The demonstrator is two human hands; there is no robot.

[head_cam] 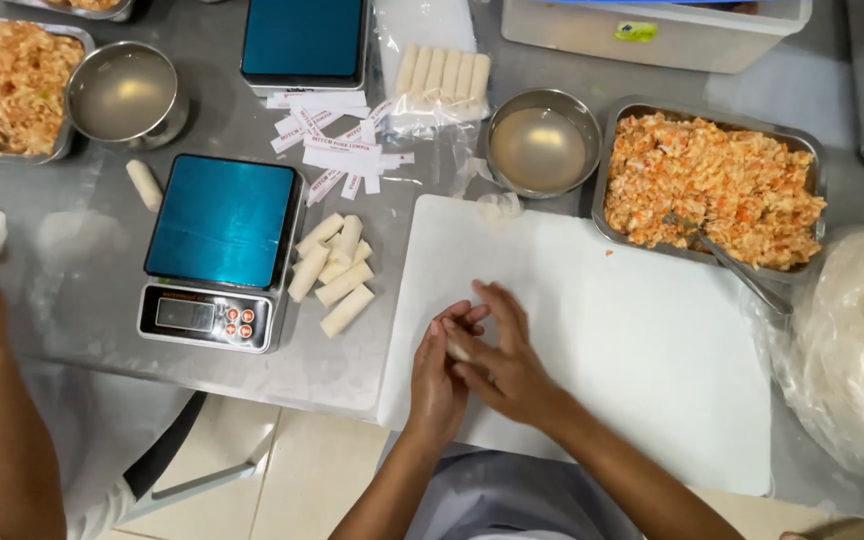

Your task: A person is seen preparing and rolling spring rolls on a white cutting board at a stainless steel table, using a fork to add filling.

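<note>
now, from the head view: both hands meet over the white cutting board (602, 330) at its 9 o'clock edge. the left hand (439, 375) and right hand (502, 365) have fingers pressed together around a small pale roll (458, 351), likely to keep it tight. at 1 o'clock sit the filling tray (714, 190) and water bowl (540, 145), within reach. finished rolls (335, 272) lie at 10 o'clock beside the blue scale (220, 250) on the desk (82, 300).

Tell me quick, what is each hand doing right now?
Left hand: curled around a small white roll, holding it.
Right hand: fingers laid over the same roll, pressing it.
</note>
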